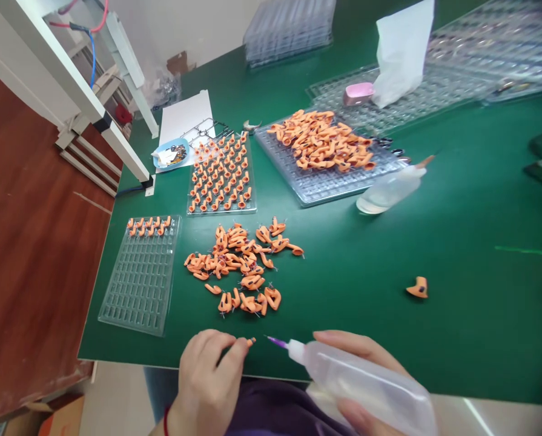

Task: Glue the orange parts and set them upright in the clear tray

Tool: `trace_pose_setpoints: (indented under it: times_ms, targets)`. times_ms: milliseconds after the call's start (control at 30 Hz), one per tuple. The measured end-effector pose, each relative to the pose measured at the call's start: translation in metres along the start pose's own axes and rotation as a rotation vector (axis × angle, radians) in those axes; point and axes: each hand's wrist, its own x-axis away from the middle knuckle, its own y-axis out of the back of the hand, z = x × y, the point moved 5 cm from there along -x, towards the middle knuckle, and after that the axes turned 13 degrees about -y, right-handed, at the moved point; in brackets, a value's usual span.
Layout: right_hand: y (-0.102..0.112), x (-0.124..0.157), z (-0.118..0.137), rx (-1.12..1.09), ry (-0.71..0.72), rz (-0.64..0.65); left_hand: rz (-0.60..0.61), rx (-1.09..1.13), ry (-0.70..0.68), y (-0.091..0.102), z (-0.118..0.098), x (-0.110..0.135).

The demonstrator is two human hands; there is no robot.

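Observation:
My left hand (209, 378) is closed in a pinch on a small orange plastic part (251, 342) at the table's near edge. My right hand (359, 375) grips a translucent squeeze bottle (366, 381), whose purple needle tip (276, 343) points left, a short gap from the part. A loose pile of orange parts (241, 266) lies on the green table just beyond my hands. To the left sits a clear compartment tray (141, 281) with one filled row at its far end.
A full tray of orange parts (223, 175) and a tray heaped with parts (325, 148) lie farther back. A second bottle (389, 189) lies on its side. A single orange part (418, 287) rests at right. Stacked clear trays (456, 79) and a white bag (402, 51) stand behind.

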Motion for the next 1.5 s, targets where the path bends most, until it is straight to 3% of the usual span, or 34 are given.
trace_pose_setpoints:
  times_ms: [300,433,600,867,1000,1133,1300,1500]
  targets:
    - [0.000,-0.006,-0.010,0.026,-0.009,0.046,-0.011,0.020,0.016,-0.013,-0.003,0.008]
    - [-0.001,-0.008,-0.008,0.044,0.065,0.106,-0.010,0.023,0.017,-0.014,-0.003,0.008]
    - [0.000,-0.008,-0.006,0.026,0.014,0.047,-0.012,0.019,0.013,-0.014,-0.004,0.008]
    - [0.000,-0.011,-0.009,0.061,0.088,0.119,-0.019,0.015,0.027,-0.013,-0.003,0.008]
    - [0.002,-0.007,-0.007,0.023,0.027,0.088,-0.027,0.029,0.032,-0.014,-0.002,0.009]
    - [0.003,-0.004,-0.011,-0.122,-0.061,0.082,-0.058,0.113,0.080,-0.013,-0.001,0.008]
    - [-0.007,-0.010,-0.003,-0.137,0.110,0.191,-0.132,0.317,0.123,-0.007,-0.007,-0.002]
    - [-0.015,-0.010,0.009,-0.195,0.124,0.250,-0.166,0.407,0.115,-0.003,-0.015,-0.013]
